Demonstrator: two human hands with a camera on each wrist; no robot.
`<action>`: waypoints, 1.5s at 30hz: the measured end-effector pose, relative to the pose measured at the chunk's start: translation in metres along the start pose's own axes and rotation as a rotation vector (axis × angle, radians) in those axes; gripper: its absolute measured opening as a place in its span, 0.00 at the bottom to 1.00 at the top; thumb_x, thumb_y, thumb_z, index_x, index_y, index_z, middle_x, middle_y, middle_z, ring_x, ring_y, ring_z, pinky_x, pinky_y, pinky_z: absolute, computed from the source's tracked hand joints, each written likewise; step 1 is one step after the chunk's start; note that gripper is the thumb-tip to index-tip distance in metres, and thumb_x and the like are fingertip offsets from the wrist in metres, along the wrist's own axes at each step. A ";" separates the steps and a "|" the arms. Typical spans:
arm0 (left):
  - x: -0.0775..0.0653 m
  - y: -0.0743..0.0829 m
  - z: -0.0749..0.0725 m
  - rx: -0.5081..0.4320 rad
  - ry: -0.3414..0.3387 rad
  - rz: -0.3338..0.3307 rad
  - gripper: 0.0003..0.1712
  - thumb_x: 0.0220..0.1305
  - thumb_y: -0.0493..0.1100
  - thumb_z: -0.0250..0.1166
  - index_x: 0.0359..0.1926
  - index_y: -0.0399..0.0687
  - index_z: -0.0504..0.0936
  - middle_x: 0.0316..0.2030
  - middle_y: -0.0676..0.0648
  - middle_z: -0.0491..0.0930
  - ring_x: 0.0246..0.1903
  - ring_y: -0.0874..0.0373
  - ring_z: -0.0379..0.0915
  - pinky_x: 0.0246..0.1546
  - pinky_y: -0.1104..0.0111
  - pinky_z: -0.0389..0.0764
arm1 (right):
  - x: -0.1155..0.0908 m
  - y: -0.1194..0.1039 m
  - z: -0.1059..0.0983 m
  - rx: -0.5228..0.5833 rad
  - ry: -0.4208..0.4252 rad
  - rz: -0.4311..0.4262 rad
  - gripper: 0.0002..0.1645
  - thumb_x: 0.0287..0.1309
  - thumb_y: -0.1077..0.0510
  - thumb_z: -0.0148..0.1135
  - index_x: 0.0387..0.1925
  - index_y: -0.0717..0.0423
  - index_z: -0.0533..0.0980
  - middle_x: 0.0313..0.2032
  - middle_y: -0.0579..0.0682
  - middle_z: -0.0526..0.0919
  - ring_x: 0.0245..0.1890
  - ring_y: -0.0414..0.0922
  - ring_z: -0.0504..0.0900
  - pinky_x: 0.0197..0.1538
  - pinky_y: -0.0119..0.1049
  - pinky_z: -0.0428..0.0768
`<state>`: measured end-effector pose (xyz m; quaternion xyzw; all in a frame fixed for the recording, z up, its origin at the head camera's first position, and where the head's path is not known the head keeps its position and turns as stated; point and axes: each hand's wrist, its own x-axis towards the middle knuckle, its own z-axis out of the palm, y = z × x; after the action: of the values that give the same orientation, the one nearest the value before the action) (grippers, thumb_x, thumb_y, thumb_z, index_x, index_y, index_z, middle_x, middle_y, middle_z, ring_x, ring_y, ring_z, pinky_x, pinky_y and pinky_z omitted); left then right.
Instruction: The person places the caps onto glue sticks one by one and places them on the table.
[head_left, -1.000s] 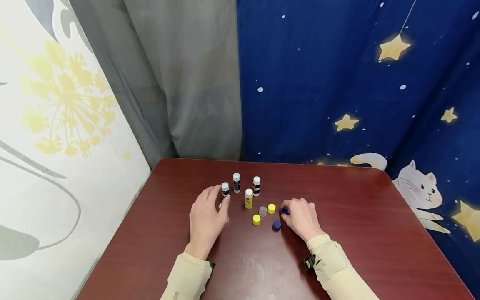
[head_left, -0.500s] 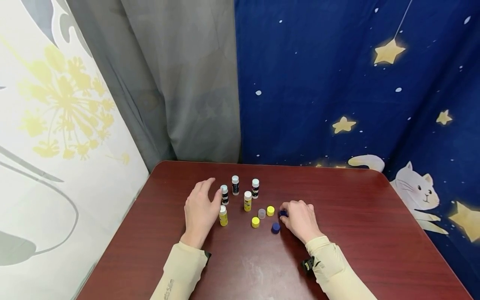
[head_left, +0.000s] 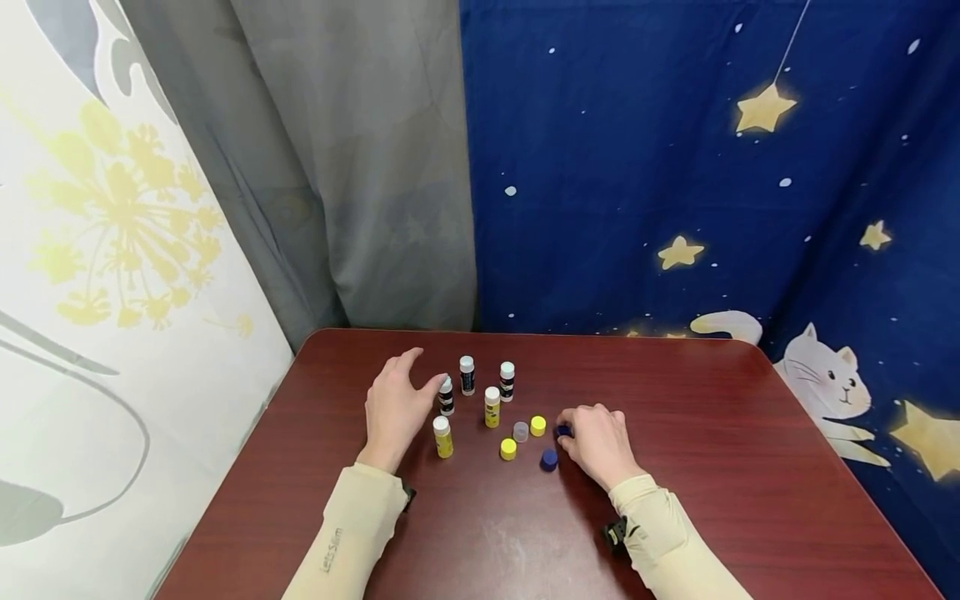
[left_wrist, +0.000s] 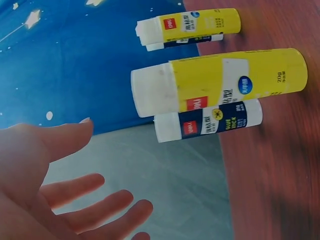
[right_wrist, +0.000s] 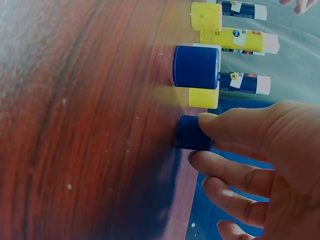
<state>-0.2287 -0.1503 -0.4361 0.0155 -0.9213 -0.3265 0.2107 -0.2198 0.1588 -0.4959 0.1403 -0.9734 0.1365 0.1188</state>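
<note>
Blue cap [right_wrist: 191,133] on the table [head_left: 705,417], near a second blue cap [head_left: 549,460]; pinched between thumb and forefinger of the right hand [head_left: 597,442]; with left hand [head_left: 393,415] spread near upright glue sticks [head_left: 443,438].

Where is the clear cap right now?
In the head view, the clear cap sits right of centre, between the two yellow caps, left of the right hand.
</note>
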 end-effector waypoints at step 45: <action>0.024 -0.009 0.028 0.155 -0.294 -0.037 0.14 0.54 0.45 0.78 0.42 0.50 0.87 0.30 0.50 0.82 0.30 0.51 0.77 0.32 0.54 0.80 | -0.001 -0.001 -0.003 0.003 -0.004 0.008 0.12 0.47 0.54 0.80 0.36 0.43 0.87 0.29 0.41 0.86 0.32 0.47 0.77 0.37 0.47 0.65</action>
<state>-0.2625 -0.1445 -0.4524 0.0007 -0.9642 -0.2570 0.0655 -0.2181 0.1585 -0.4931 0.1369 -0.9740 0.1382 0.1159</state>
